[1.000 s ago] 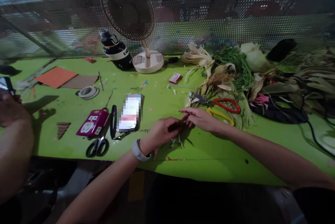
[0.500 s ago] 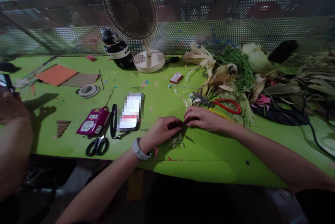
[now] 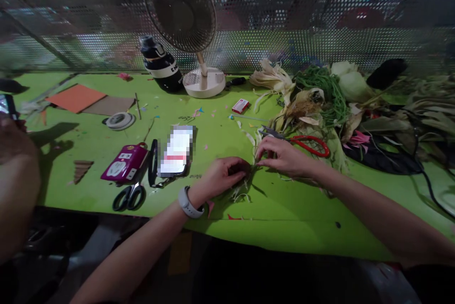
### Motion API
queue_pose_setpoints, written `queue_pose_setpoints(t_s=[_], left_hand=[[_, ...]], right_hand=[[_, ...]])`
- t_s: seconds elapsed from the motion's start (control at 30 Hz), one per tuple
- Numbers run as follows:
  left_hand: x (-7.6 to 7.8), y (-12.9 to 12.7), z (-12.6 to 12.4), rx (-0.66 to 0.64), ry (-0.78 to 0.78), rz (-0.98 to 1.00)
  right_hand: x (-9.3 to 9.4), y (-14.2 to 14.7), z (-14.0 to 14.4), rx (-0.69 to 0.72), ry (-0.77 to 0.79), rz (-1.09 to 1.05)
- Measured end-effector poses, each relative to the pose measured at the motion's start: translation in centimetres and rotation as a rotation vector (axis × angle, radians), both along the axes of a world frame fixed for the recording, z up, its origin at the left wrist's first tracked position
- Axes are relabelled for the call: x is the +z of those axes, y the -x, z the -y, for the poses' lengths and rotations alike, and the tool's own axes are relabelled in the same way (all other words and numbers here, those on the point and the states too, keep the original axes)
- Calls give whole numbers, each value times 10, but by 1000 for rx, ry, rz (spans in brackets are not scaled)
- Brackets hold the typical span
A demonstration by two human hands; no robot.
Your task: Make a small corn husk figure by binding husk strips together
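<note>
My left hand (image 3: 225, 175), with a grey watch on its wrist, is closed in a pinch on a bunch of thin, pale corn husk strips (image 3: 241, 195) low over the green table. Frayed ends hang below its fingers. My right hand (image 3: 277, 154) pinches the same strips a little to the right, thumb against fingertips. More pale shreds (image 3: 254, 140) lie just beyond the fingertips. Red-handled scissors (image 3: 310, 145) rest behind my right hand, their blades partly hidden by it. My fingers cover the exact point of the grip.
At right lie dried corn husks (image 3: 272, 78), green string (image 3: 325, 90) and a black cable (image 3: 432, 195). To the left are a phone (image 3: 176, 152), a purple case (image 3: 124, 164), black scissors (image 3: 130, 197) and tape (image 3: 121, 121). A fan (image 3: 204, 83) and bottle (image 3: 165, 69) stand behind; another person's hand (image 3: 14, 142) holds a phone.
My right hand has shifted slightly up and right, away from my left hand, still pinching. More of the pale strips shows between the hands. My left hand stays nearly in place.
</note>
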State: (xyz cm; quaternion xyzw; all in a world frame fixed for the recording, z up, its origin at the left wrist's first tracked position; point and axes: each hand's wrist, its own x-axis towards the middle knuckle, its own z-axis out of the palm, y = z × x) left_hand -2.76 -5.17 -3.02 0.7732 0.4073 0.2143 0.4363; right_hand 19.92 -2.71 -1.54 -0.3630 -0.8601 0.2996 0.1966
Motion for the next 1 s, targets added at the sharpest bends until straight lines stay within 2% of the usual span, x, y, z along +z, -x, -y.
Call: queue_pose_setpoints(t_s=[0.1,0.27,0.43,0.63,0.77,0.93,1.0], left_hand=[[0,0,0,-5,-5,-21],[-1,0,-1,-13,-36,-16],[-1,-1,1,-6,-88,-18],[1,-3,3,46,-99,-26],[0,-3,3,27,-115,-26],[0,-3,4,-7,-130,-18],[0,-3,5,-12,-108,2]], right_hand=[[3,2,3,-2,49,74],[-4,8,6,3,80,90],[-6,9,9,55,-17,83],[-3,16,20,6,-122,94],[-9,21,20,-29,-41,-2],[-15,24,19,-133,199,-62],[-14,26,21,-167,241,-56]])
